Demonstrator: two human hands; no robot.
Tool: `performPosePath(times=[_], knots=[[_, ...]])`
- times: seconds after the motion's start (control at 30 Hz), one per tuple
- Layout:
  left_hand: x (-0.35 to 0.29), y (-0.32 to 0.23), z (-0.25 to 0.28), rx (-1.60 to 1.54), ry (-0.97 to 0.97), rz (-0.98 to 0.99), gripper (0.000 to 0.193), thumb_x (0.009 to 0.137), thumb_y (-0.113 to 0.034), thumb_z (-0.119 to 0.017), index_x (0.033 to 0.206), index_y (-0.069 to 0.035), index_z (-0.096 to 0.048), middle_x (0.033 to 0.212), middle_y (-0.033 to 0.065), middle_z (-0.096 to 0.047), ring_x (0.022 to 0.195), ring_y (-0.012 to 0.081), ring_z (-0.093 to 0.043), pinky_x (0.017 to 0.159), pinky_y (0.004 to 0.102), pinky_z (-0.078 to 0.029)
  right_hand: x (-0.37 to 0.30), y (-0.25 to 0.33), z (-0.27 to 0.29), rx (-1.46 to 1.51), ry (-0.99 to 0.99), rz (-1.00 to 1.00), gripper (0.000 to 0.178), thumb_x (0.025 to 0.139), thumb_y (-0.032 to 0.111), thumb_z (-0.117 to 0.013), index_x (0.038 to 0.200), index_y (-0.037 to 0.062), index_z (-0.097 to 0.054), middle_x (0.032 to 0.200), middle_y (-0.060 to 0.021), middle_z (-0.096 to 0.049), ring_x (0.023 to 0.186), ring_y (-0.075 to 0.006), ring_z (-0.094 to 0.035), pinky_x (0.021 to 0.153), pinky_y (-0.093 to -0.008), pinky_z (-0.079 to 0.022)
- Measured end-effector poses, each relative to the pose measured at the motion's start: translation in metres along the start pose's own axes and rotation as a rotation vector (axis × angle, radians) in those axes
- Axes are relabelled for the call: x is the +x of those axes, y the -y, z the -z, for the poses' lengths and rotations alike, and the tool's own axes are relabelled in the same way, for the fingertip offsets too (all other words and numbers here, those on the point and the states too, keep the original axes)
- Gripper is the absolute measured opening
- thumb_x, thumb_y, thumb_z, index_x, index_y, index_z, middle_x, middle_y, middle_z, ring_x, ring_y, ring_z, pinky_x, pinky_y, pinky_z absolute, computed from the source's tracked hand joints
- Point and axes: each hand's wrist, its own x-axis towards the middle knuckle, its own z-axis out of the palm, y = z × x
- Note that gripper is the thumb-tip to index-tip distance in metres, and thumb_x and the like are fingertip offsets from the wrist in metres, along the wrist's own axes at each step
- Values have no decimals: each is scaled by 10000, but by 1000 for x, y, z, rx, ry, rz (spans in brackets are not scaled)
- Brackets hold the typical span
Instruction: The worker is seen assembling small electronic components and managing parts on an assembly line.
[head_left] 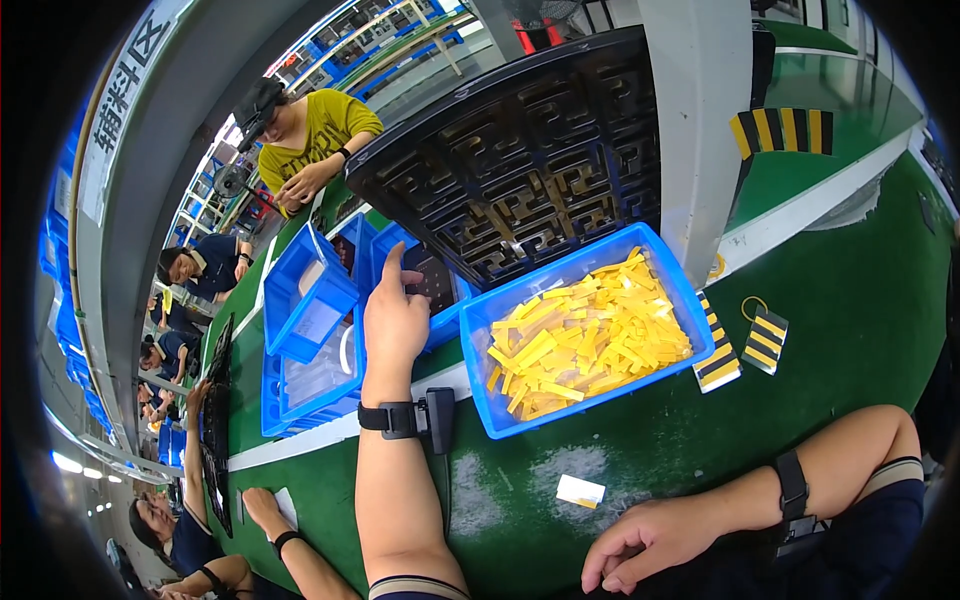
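Workbench seen from above, read left to right. At far left, co-workers sit along the same green table (640, 450); one co-worker's hand (262, 506) rests flat on the surface by a small white card (286, 507), and a long black tray (217, 420) lies beyond it.

Two stacked blue bins (310, 340) holding clear plastic parts stand just to the left of the left hand (394, 318). This hand is raised off the table, its forefinger extended upward and the other fingers loosely curled; it holds nothing. Its fingertip reaches the near edge of a small blue bin (440, 300) with dark contents, which sits directly ahead of the hand. A black wrist strap (388, 418) with a small black device encircles the left forearm.

Above and to the right of the left hand, a large black moulded tray (520, 150) with maze-like recesses leans tilted over the bins. Immediately right of the left hand stands a blue bin of yellow strips (580, 340), filled with loose yellow plastic pieces.

Between the two hands, a small white and yellow tag (580, 491) lies on the table. The right hand (650, 540) rests on the table edge just right of the tag, fingers curled under, empty. Beyond the bin's right side lie two black-and-yellow striped tags (745, 350).
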Motion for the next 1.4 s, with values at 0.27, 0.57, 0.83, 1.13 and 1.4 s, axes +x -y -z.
performPosePath(times=[0.27, 0.57, 0.83, 1.13, 1.4], knots=[[1, 0, 1, -38, 46, 18, 605, 691, -3, -481, 1285, -78, -393, 968, 158, -626, 896, 340, -594, 807, 395, -461, -1, 2, 1, -22, 16, -28, 254, 888, 215, -545, 1069, 39, -565, 770, -21, -623, 725, -55, -568, 664, -216, -434], [-1, 2, 1, -73, 22, 1, 586, 701, -23, -475, 1280, -84, -406, 1020, 163, -611, 935, 344, -581, 825, 408, -456, -9, 7, 1, 42, 23, -162, 283, 892, 212, -549, 1138, 73, -556, 857, -1, -618, 778, -40, -564, 720, -203, -433], [-2, 2, 3, -141, -43, -46, 568, 701, -16, -481, 1264, -64, -419, 977, 156, -615, 859, 305, -605, 787, 377, -476, -10, 8, 0, 95, 7, -177, 280, 897, 190, -539, 1149, 68, -552, 869, -2, -618, 790, -37, -563, 725, -198, -436], [-1, 1, 6, -152, -54, -60, 607, 680, 32, -471, 1276, -65, -407, 938, 152, -621, 840, 268, -613, 781, 352, -484, -7, 7, 1, 75, 17, -114, 280, 894, 187, -538, 1138, 48, -544, 865, -9, -615, 797, -51, -574, 739, -207, -440], [2, 5, 2, -20, 67, -50, 614, 688, 13, -445, 1291, -86, -394, 1034, 157, -615, 957, 329, -579, 858, 394, -443, -6, 9, 1, 16, 3, -107, 273, 892, 216, -543, 1118, 64, -557, 826, -15, -619, 770, -59, -578, 726, -216, -441]])
